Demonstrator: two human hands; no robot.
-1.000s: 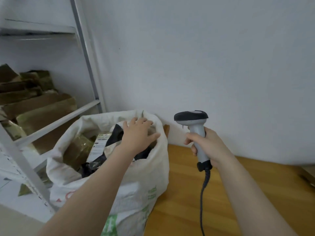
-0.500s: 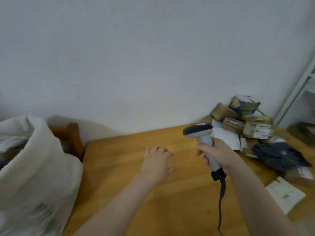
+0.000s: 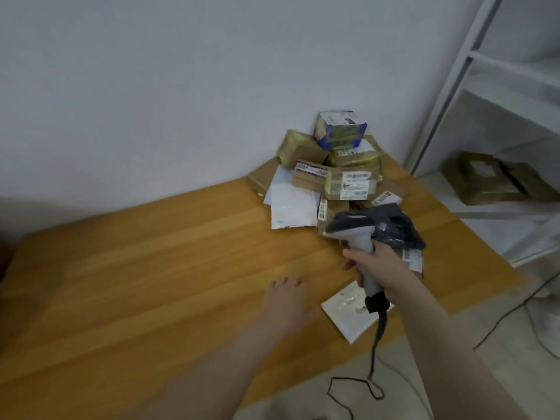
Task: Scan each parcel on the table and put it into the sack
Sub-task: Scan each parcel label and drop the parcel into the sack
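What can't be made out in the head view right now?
- Sack: outside the head view's frame.
- Parcel labels: too small and blurred to read.
- Flat white parcel: partly hidden by the scanner and right hand.
- Left hand: motion-blurred; contact with the table unclear.

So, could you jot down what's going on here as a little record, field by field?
Left hand: the left hand is open, holding nothing, close to a flat white parcel
Right hand: the right hand grips the scanner by its handle
Parcels: a heap at the far right corner of the table, with a blue box on top
Sack: not in view
Nearby: a white shelf rack to the right
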